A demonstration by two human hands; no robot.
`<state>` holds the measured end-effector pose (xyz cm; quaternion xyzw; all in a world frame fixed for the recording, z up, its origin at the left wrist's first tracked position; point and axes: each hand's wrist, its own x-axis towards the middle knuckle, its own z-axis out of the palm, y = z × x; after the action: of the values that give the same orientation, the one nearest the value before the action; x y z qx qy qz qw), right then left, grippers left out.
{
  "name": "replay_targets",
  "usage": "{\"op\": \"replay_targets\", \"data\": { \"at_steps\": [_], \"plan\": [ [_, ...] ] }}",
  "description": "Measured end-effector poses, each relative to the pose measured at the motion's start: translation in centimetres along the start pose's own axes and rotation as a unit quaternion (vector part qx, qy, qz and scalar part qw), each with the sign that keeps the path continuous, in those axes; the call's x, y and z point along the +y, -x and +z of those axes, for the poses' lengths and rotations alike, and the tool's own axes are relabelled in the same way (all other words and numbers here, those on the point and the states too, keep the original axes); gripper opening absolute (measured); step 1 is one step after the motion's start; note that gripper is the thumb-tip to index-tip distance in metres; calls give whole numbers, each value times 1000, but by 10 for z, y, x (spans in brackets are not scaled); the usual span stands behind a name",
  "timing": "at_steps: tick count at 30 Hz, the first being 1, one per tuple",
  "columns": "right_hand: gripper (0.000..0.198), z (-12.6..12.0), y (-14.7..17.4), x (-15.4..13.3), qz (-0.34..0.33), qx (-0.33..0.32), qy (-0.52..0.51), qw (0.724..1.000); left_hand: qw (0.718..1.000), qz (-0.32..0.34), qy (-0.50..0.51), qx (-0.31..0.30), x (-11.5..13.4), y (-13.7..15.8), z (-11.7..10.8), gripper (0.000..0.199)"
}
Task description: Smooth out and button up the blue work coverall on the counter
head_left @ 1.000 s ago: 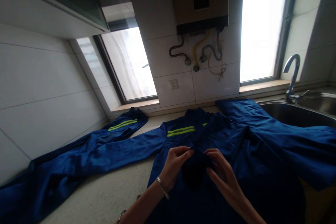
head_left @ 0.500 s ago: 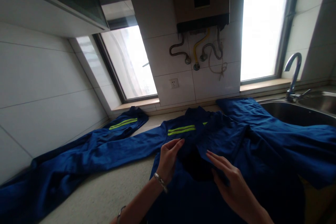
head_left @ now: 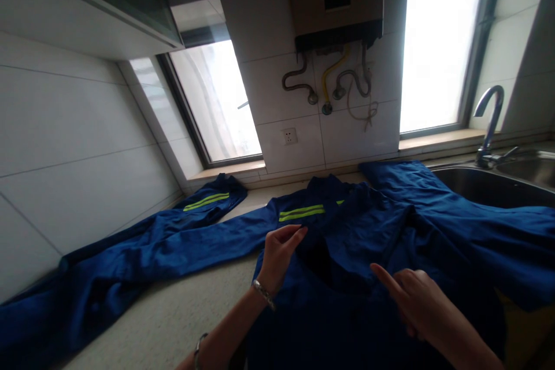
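Note:
A dark blue jacket [head_left: 359, 237] with yellow-green chest stripes [head_left: 302, 213] is spread over the counter, a sleeve stretching to the left. My left hand [head_left: 280, 254] pinches the fabric just below the stripes, thumb and index finger together, at the edge of a dark gap in the jacket's front. To the right of that gap, my right hand [head_left: 418, 295] hovers over or rests on the cloth; contact is hard to make out. Its index finger points out, the other fingers are curled, and nothing shows in it.
Another blue garment [head_left: 208, 202] with a similar stripe lies along the left wall. More blue cloth [head_left: 403, 176] reaches the sink [head_left: 459, 182] and its tap [head_left: 489, 121] on the right. Pale countertop [head_left: 173, 312] shows at lower left. A water heater [head_left: 338, 0] hangs above.
My right hand has moved right, away from the flap, and its fingers have gone from extended to mostly curled. The dark gap has narrowed. My left hand keeps its pinch.

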<state>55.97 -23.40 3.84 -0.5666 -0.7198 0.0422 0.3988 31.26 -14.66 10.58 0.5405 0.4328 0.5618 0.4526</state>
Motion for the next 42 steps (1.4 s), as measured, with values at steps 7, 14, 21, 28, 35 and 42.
{"op": "replay_targets", "data": {
  "at_steps": [7,14,21,28,35,42],
  "plan": [
    [60,30,-1,-23,343,-282,-148,884,1000,6,-27,-4,-1,0,-1,31],
    [33,22,-6,-18,153,-145,-113,971,990,12,-128,-57,5,3,1,29],
    [36,-3,-9,-50,-188,165,-53,967,969,11,-180,-169,2,16,10,24],
    [13,-7,-11,-56,-206,62,-140,967,981,30,-141,-132,8,20,13,23],
    [23,-6,-14,-53,-260,-72,-31,962,985,22,-122,-121,17,35,20,23],
    [21,1,-11,-50,-248,26,-21,968,953,40,-179,-240,18,44,18,21]
  ]
}}
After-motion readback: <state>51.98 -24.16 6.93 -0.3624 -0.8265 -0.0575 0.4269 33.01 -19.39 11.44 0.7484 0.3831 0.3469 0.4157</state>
